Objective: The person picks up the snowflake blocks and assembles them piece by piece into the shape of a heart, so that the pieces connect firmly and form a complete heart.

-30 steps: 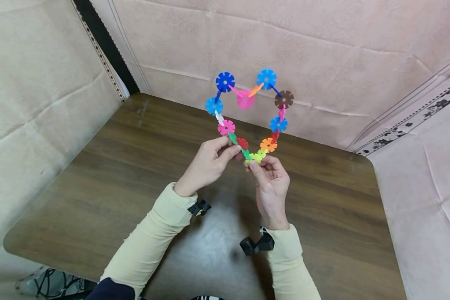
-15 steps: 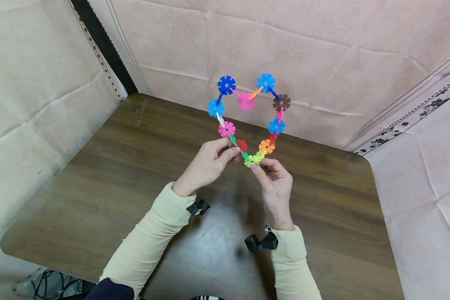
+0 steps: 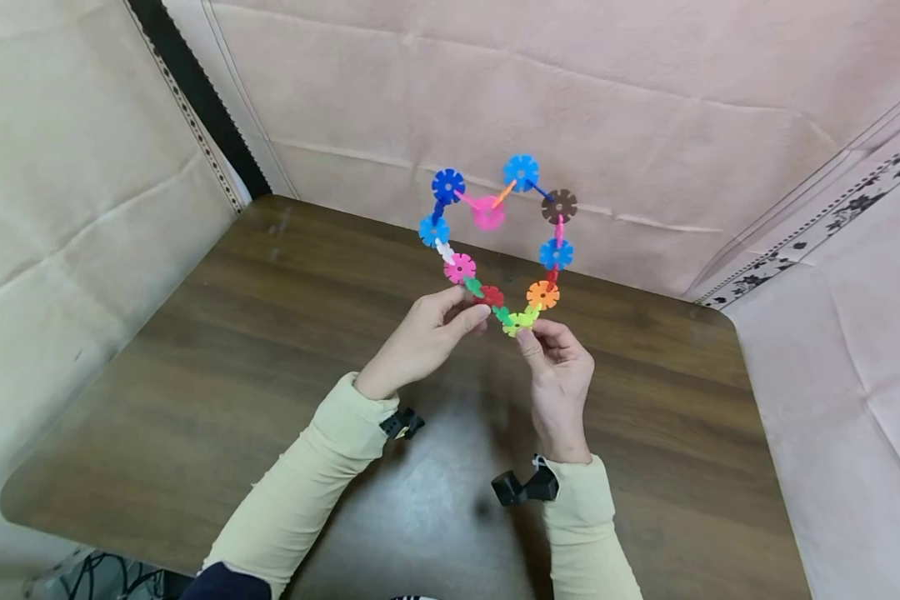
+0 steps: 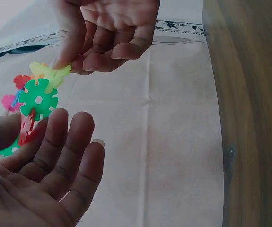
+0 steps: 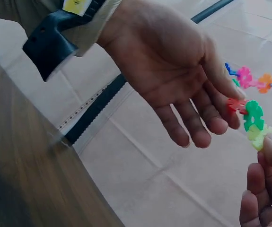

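Observation:
A heart-shaped ring of interlocked plastic snowflake discs (image 3: pixel 459 268) is held up over the table by both hands. My left hand (image 3: pixel 420 337) pinches the red disc (image 3: pixel 491 297) low on the ring's left side between thumb and index finger. At the bottom point, my right hand (image 3: pixel 562 375) pinches the yellow-green disc (image 3: pixel 518 325). A green disc (image 4: pixel 39 100) links the two held discs in the left wrist view. The ring's top dips at a pink disc (image 3: pixel 487 213), between a dark blue disc (image 3: pixel 447 186) and a light blue disc (image 3: pixel 521 172).
The brown wooden table (image 3: pixel 195 417) spreads below the hands. Pale cloth (image 3: pixel 607 100) hangs behind it and at both sides. Black cables (image 3: pixel 112 575) lie below the table's front left edge. Each wrist wears a black camera mount (image 3: pixel 525 485).
The ring has tilted slightly, its top sinking lower in the head view. The right hand has shifted a little to the right, and both hands keep their pinch.

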### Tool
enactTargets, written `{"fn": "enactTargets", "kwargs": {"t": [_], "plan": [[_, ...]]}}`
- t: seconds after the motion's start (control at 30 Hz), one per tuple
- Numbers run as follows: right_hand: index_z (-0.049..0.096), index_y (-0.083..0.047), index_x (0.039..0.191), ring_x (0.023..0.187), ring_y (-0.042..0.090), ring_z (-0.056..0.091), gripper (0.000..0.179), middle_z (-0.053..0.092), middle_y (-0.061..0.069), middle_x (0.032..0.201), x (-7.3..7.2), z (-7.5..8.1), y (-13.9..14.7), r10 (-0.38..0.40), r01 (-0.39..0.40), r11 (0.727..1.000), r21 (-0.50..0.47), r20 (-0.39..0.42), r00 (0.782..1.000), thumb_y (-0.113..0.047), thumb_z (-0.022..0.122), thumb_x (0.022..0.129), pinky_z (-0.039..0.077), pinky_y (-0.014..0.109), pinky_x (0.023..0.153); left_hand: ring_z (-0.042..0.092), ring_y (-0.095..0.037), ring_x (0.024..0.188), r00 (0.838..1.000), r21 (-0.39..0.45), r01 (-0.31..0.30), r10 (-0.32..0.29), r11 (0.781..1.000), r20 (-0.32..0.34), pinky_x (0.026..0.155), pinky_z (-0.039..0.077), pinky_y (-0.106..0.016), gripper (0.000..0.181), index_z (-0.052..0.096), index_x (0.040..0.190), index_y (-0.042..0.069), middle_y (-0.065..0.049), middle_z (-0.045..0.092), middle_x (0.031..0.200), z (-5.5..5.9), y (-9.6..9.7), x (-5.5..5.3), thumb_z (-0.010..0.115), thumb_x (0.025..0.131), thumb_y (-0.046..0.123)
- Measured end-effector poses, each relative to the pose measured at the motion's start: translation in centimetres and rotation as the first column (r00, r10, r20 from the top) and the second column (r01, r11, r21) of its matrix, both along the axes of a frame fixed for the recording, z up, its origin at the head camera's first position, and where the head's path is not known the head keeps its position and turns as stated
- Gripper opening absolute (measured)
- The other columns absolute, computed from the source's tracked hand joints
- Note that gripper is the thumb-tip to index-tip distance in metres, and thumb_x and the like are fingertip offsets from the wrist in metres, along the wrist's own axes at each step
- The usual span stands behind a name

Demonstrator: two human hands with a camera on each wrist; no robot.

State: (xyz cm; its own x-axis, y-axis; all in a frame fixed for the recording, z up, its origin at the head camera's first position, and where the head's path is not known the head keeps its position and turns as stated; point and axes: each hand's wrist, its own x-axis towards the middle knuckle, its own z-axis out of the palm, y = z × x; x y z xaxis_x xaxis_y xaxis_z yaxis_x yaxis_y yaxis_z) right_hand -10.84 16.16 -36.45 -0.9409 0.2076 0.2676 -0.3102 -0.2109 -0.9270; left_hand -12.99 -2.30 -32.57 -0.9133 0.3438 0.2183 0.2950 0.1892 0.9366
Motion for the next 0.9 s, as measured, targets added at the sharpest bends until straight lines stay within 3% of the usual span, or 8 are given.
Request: {"fn": "enactTargets", "kwargs": {"t": [0.13, 0.27, 0.37, 0.53, 0.7, 0.8, 0.9], "plan": [[0.067, 0.001, 0.097, 0.077, 0.018, 0.064, 0.014, 0.068, 0.008, 0.086, 0.2, 0.5, 0.6, -0.013, 0.011, 0.990, -0.141, -0.012, 1.000, -0.007, 0.072, 0.087, 0.054, 0.029, 0.075, 0.067, -0.017, 0.092, 1.000, 0.043, 0.020, -0.020, 0.999, -0.007, 0.080, 0.055, -0.033, 0.025, 0.063, 0.119, 0.008, -0.003, 0.068, 0.098, 0.0, -0.1, 0.4, 0.057, 0.100, 0.024], [0.066, -0.001, 0.097, 0.078, 0.018, 0.063, 0.012, 0.066, 0.008, 0.087, 0.2, 1.0, 1.4, 0.009, -0.013, 0.950, -0.313, -0.012, 1.000, -0.007, 0.071, 0.088, 0.051, 0.026, 0.073, 0.067, -0.015, 0.091, 1.000, 0.049, 0.007, -0.006, 0.999, -0.013, 0.076, 0.054, -0.035, 0.022, 0.063, 0.119, 0.011, -0.004, 0.068, 0.099, 0.1, -0.6, 1.0, 0.058, 0.099, 0.020], [0.066, 0.000, 0.098, 0.080, 0.019, 0.060, 0.014, 0.065, 0.009, 0.088, 0.1, 1.3, 2.0, 0.017, -0.022, 0.927, -0.373, -0.017, 1.000, -0.008, 0.071, 0.088, 0.050, 0.025, 0.073, 0.066, -0.015, 0.090, 1.000, 0.039, -0.016, 0.017, 0.999, -0.013, 0.076, 0.053, -0.036, 0.021, 0.064, 0.118, 0.012, -0.005, 0.068, 0.098, 0.0, -1.0, 1.5, 0.059, 0.099, 0.019], [0.068, -0.001, 0.097, 0.077, 0.019, 0.057, 0.011, 0.066, 0.008, 0.088, 0.1, 1.4, 2.5, -0.017, 0.000, 0.925, -0.380, -0.040, 0.999, -0.006, 0.071, 0.087, 0.049, 0.025, 0.070, 0.066, -0.016, 0.088, 0.999, 0.050, -0.033, 0.034, 0.998, -0.010, 0.078, 0.052, -0.033, 0.020, 0.065, 0.117, 0.010, -0.012, 0.067, 0.097, -0.6, -1.3, 2.0, 0.059, 0.098, 0.016], [0.071, -0.004, 0.093, 0.075, 0.017, 0.056, 0.006, 0.069, 0.006, 0.086, 0.2, 1.1, 2.8, -0.064, 0.035, 0.944, -0.329, -0.077, 0.995, -0.003, 0.071, 0.087, 0.048, 0.025, 0.069, 0.066, -0.021, 0.090, 0.999, 0.067, -0.041, 0.043, 0.997, -0.029, 0.080, 0.053, -0.031, 0.026, 0.062, 0.123, 0.010, -0.011, 0.068, 0.099, -1.1, -0.9, 2.1, 0.060, 0.098, 0.016], [0.072, -0.005, 0.094, 0.076, 0.017, 0.057, 0.007, 0.070, 0.005, 0.087, 0.5, 1.0, 3.0, -0.088, 0.059, 0.957, -0.283, -0.089, 0.992, -0.004, 0.071, 0.087, 0.048, 0.025, 0.070, 0.065, -0.021, 0.098, 0.994, 0.077, -0.037, 0.044, 0.996, -0.102, 0.085, 0.052, -0.034, 0.041, 0.052, 0.138, 0.013, -0.012, 0.067, 0.110, -0.6, -0.4, 1.6, 0.060, 0.097, 0.013], [0.071, -0.003, 0.098, 0.078, 0.016, 0.058, 0.010, 0.070, 0.005, 0.088, 0.7, 0.8, 3.5, -0.110, 0.086, 0.965, -0.247, -0.088, 0.990, -0.006, 0.071, 0.088, 0.048, 0.025, 0.071, 0.059, -0.019, 0.112, 0.976, 0.085, -0.024, 0.042, 0.996, -0.213, 0.094, 0.048, -0.038, 0.057, 0.038, 0.149, 0.016, -0.009, 0.060, 0.128, 0.6, 0.4, 0.5, 0.059, 0.097, 0.011]]}}
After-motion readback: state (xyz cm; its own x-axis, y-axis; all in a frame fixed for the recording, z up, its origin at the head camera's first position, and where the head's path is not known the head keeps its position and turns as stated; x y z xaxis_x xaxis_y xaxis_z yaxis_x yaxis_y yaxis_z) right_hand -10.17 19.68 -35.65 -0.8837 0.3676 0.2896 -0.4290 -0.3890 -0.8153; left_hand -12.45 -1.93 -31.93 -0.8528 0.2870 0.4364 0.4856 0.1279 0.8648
